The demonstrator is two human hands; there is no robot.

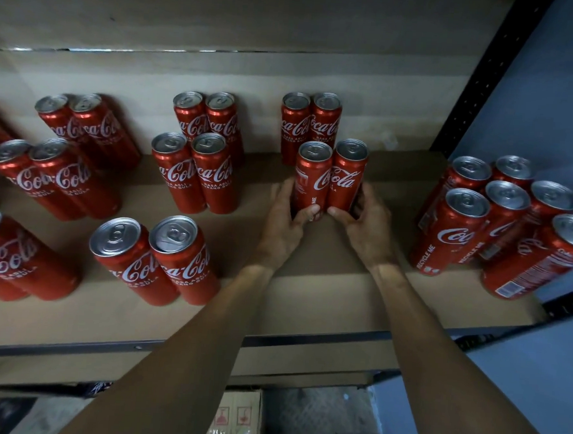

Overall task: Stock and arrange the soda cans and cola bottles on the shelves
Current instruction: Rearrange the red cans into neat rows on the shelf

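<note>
Two tall, slim red aluminium cola cans with silver tops stand upright, side by side and touching, at mid-depth on the shelf: the left held can (311,179) and the right held can (348,175). The left hand (283,218) grips the left held can, fingers curled round its outer side and thumb laid across its lower front. The right hand (369,218) grips the right held can in the same way, thumb at its base. The thumbs cover both bases, so it cannot be told whether the cans rest on the surface or sit just clear of it.

The brown cardboard-lined shelf (307,295) carries further identical cans, all upright:
- A rear pair (295,130) stands directly behind the held cans, just beside them.
- To the left, three pairs stand one behind another: a back pair (190,123), a middle pair (177,173) and a front pair (131,264). Logos face forward.
- Farther left, more pairs (46,175) follow the same pattern and are partly cut off by the frame edge.
- At the right end, a tight cluster (459,227) of at least six cans stands well apart from the held cans, with labels turned various ways.

A grey metal rail (304,344) edges the shelf front. A black perforated upright (488,78) stands at the right, against a blue wall (560,99). A brown cardboard box (239,415) sits below the shelf.
</note>
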